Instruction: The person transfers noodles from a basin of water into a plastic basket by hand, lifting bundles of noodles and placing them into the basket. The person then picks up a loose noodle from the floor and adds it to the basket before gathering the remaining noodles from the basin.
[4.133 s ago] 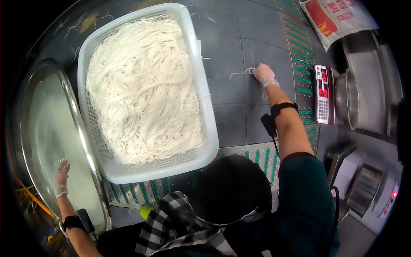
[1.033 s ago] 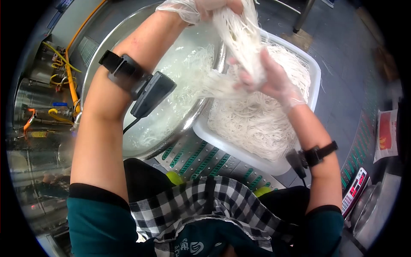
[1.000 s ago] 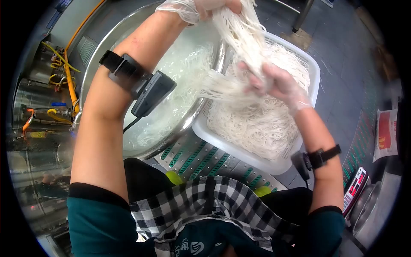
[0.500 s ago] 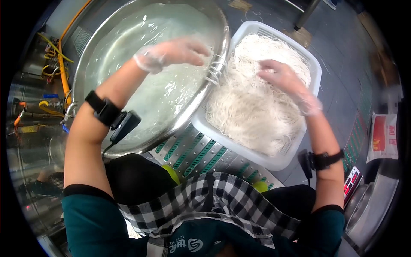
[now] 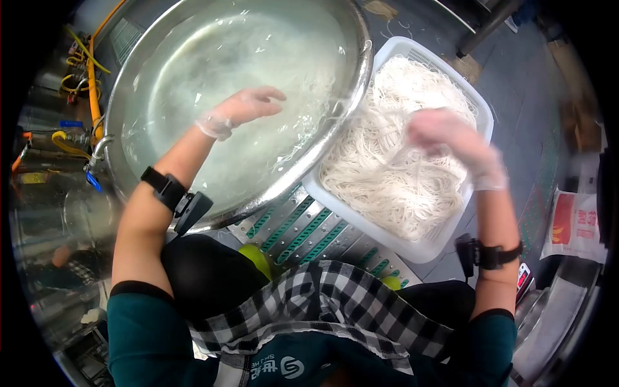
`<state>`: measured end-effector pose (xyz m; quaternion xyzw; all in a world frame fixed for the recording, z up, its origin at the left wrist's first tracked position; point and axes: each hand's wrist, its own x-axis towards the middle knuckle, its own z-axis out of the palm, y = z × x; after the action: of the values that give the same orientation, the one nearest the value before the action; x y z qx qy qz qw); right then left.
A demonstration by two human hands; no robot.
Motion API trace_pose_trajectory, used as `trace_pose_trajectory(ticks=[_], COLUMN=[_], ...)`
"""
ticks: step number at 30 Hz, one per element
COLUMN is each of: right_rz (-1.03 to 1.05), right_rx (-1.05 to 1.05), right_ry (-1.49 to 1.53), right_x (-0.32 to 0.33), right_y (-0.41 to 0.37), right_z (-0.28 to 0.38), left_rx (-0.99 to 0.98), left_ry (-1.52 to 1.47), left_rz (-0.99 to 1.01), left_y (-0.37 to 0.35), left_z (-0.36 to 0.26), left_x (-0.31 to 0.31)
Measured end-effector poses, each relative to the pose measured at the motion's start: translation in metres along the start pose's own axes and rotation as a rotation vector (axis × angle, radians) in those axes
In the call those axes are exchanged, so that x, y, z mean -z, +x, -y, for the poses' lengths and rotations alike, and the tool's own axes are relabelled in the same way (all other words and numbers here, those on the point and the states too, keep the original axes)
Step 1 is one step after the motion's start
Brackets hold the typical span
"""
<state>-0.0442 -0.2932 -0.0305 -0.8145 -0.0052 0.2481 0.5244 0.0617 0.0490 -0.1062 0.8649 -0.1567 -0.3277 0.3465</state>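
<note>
My left hand (image 5: 248, 106), in a clear glove, hovers over the cloudy water in a large round metal basin (image 5: 369, 61). Its fingers are stretched out with nothing in them. Pale loose strands float in the water near the basin's right side. My right hand (image 5: 445, 135), gloved too and smeared by motion, is above a heap of white noodles (image 5: 400, 187) in a white plastic basket (image 5: 416, 250). Its fingers look curled, and blurred noodle strands trail from it towards the basin's rim.
A metal slatted grate (image 5: 303, 226) with green strips lies below basin and basket. Yellow hoses and valves (image 5: 77, 138) line the left. At right are a red-and-white bag (image 5: 577, 226) and a scale with a red display (image 5: 523, 276). A metal leg (image 5: 487, 26) stands behind.
The noodles draped over the basin's rim have been pulled off towards the basket. My right hand has moved slightly right and its fingers have curled. My left hand has drawn away from the rim.
</note>
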Motion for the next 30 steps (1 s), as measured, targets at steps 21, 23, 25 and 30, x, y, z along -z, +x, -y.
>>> trace_pose_trajectory(ticks=[21, 23, 25, 30], right_rz=[-0.117, -0.098, -0.194, -0.181], right_rx=[-0.123, -0.051, 0.008, -0.020], right_ry=[-0.297, -0.267, -0.733, -0.761], right_x=[-0.028, -0.046, -0.057, -0.061], right_y=[0.062, 0.083, 0.092, 0.094], right_z=[0.011, 0.007, 0.012, 0.006], left_rx=[0.747, 0.735, 0.709, 0.619], left_ry=[0.082, 0.078, 0.075, 0.075], left_rz=[-0.184, -0.151, -0.120, -0.052], left_y=[-0.021, -0.007, 0.010, 0.064], left_z=[0.239, 0.234, 0.225, 0.195], left_x=[0.069, 0.063, 0.058, 0.045])
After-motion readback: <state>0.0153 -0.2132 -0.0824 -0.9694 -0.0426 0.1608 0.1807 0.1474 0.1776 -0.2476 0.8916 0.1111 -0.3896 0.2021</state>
